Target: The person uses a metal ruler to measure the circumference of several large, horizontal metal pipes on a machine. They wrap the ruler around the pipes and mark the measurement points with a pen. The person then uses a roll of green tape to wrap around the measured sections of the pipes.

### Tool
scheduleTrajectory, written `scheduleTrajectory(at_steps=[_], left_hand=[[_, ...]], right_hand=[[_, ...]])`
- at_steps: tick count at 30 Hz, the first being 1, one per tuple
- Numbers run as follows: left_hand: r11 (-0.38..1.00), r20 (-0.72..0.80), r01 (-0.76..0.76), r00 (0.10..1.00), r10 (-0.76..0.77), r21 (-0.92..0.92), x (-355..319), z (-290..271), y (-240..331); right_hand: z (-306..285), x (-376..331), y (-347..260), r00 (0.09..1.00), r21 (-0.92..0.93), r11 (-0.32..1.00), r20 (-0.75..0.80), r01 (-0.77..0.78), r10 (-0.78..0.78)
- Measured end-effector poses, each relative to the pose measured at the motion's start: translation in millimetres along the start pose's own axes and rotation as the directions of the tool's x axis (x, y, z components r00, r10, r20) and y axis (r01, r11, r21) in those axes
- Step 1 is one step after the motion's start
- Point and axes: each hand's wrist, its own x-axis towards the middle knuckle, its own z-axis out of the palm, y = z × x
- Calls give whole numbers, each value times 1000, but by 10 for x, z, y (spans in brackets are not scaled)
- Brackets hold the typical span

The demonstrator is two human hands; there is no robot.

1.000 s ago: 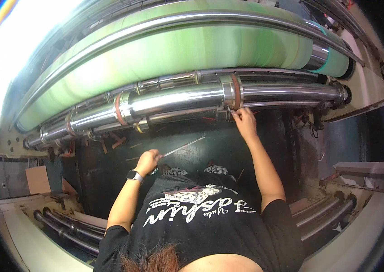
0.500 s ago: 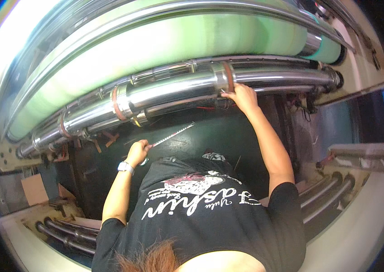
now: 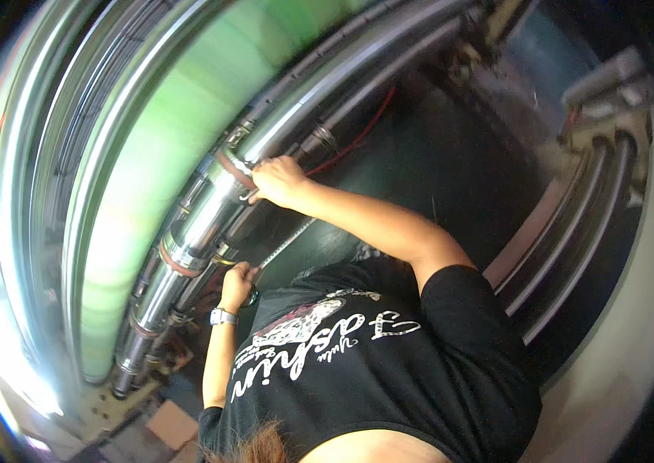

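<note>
While the left hand [image 3: 239, 281] keeps its fingers curled narrow around a pale, marked tape [image 3: 288, 243], the right hand [image 3: 279, 181] is up at a metal roller [image 3: 205, 212]. The tape slants from the left hand up and to the right, above the dark floor [image 3: 412, 166], and its visible far end comes to the edge of the right forearm; whether it runs on behind, I cannot tell.

The right fingers are bent together against the roller, just beside a brown ring [image 3: 233, 171] that goes around it. Whether they pinch anything small, I cannot tell. Lower down the same roller, a second brown ring [image 3: 176, 266] sits near the left hand, and a third brown ring [image 3: 142, 332] lies nearer the roller's lower end.

Beyond the roller, a wide green roll [image 3: 173, 116] runs alongside it. A red cable [image 3: 373, 123] stretches over the floor past the right hand. The left wrist wears a watch [image 3: 224, 316], and the person has a black shirt [image 3: 358, 386] with white printing. Two dark bars [image 3: 608, 220] curve along the right side.
</note>
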Motion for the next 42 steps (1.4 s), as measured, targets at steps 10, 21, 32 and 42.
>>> scheduleTrajectory(at_steps=[10,21,32,42], left_hand=[[991,235,9,971,-41,133,159,-241,115],[958,344,66,925,-163,278,39,-180,-307],[964,278,230,925,-258,132,-345,-43,-298],[940,322,323,883,-342,112,-220,89,-41]], right_hand=[[151,-404,214,755,322,836,-637,444,-156],[1859,-906,1484,539,800,359,-53,-481,841],[2125,22,1661,624,639,-654,330,405,708],[2120,-201,1519,535,633,-641,391,435,749]])
